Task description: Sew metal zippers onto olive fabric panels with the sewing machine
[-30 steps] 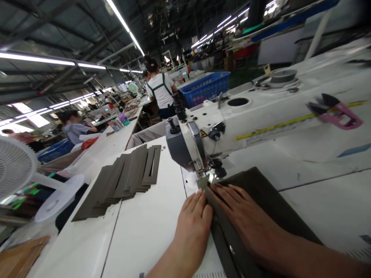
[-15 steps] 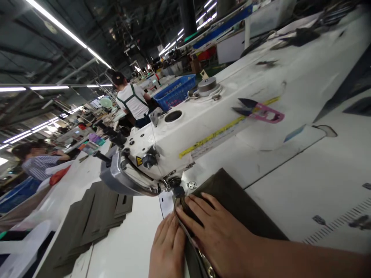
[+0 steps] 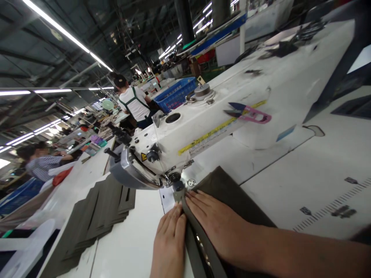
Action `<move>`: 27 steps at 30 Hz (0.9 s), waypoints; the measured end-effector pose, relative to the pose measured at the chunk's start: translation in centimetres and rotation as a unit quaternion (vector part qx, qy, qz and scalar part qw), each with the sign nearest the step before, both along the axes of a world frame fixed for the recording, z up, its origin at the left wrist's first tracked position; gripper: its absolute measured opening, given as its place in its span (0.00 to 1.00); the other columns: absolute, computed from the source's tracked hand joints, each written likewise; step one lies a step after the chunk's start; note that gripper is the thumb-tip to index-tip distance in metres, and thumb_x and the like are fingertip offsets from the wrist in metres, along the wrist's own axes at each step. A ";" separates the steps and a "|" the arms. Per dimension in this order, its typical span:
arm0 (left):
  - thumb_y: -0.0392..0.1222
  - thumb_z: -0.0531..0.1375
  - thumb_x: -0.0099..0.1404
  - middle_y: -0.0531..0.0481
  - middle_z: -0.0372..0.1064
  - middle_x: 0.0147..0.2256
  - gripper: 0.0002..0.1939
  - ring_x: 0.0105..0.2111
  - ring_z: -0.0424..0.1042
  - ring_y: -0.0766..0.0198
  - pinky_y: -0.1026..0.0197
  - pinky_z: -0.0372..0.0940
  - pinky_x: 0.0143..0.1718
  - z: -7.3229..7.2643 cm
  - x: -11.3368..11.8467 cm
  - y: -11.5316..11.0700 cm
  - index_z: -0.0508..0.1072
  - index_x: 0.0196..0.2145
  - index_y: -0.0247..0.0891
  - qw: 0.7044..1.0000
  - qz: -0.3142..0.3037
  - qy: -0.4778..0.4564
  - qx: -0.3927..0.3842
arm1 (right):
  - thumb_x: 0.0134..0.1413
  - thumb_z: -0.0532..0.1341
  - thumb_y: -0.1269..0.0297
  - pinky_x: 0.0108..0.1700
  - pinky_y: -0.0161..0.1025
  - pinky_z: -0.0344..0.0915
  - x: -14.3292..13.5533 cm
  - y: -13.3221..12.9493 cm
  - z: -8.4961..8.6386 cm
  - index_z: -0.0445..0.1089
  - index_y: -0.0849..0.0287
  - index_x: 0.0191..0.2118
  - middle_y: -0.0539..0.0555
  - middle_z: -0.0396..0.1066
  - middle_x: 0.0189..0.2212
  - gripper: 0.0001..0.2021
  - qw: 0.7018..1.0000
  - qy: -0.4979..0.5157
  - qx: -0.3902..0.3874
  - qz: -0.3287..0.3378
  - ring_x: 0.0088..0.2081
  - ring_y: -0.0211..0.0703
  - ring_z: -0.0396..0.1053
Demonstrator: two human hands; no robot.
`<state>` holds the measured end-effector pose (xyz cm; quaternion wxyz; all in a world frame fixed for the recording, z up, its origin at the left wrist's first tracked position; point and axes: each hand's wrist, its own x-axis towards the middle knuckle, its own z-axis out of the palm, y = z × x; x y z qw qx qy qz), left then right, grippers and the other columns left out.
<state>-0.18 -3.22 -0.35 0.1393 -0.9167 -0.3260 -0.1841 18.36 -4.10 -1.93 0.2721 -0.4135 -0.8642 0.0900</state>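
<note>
Head view: the left hand is reaching up from the bottom edge, palm down, its fingers lying close together and pointing toward the needle area of the sewing machine. Its fingertips are resting at the near end of the dark fabric, just beside the presser area. The right hand is coming in from the right, its forearm slanting low across the frame; it is pressing flat on the fabric, palm down, fingers nearly straight and held together, fingertips pointing up and left beside a folded strip. This strip is running between the two hands, and shiny metal parts are showing along it.

The fabric is lying on the white table, its tip reaching in beside the machine head and its lower part passing under the right hand and forearm. These are hiding much of it, and the bottom edge is cutting off the strip and the left wrist. The right thumb is not showing clearly, and the machine head is covering the needle. Blur is making the metal parts hard to identify. Overlapping dark pieces are lying left of the hands.
</note>
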 end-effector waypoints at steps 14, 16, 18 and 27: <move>0.30 0.49 0.66 0.40 0.72 0.39 0.11 0.40 0.72 0.57 0.54 0.71 0.37 -0.7 1.1 -0.6 0.72 0.36 0.33 0.993 0.078 -0.082 0.025 | 0.48 0.47 0.78 0.53 0.52 0.63 0.1 0.7 -2.7 0.54 0.71 0.59 0.67 0.58 0.55 0.29 0.982 -0.065 0.175 0.012 0.57 0.53 0.56; 0.29 0.49 0.66 0.41 0.72 0.40 0.12 0.40 0.72 0.58 0.55 0.71 0.40 -0.9 1.2 0.0 0.72 0.35 0.32 0.994 0.067 -0.088 0.025 | 0.49 0.47 0.77 0.53 0.51 0.63 0.2 1.4 -2.8 0.51 0.70 0.61 0.66 0.59 0.55 0.30 0.982 -0.062 0.175 0.017 0.57 0.52 0.56; 0.29 0.47 0.67 0.41 0.72 0.40 0.14 0.40 0.72 0.59 0.55 0.70 0.42 -1.2 1.4 0.5 0.72 0.35 0.32 0.993 0.062 -0.096 0.025 | 0.50 0.47 0.77 0.53 0.51 0.63 0.3 1.9 -2.7 0.48 0.69 0.62 0.65 0.60 0.55 0.30 0.982 -0.067 0.174 0.025 0.56 0.51 0.58; 0.29 0.45 0.67 0.39 0.71 0.38 0.15 0.39 0.72 0.58 0.54 0.69 0.40 -1.5 1.6 1.2 0.71 0.35 0.29 0.991 0.068 -0.111 0.030 | 0.50 0.47 0.76 0.49 0.49 0.67 0.3 3.0 -1.4 0.39 0.74 0.63 0.67 0.64 0.51 0.33 0.974 -0.098 0.202 0.042 0.52 0.52 0.64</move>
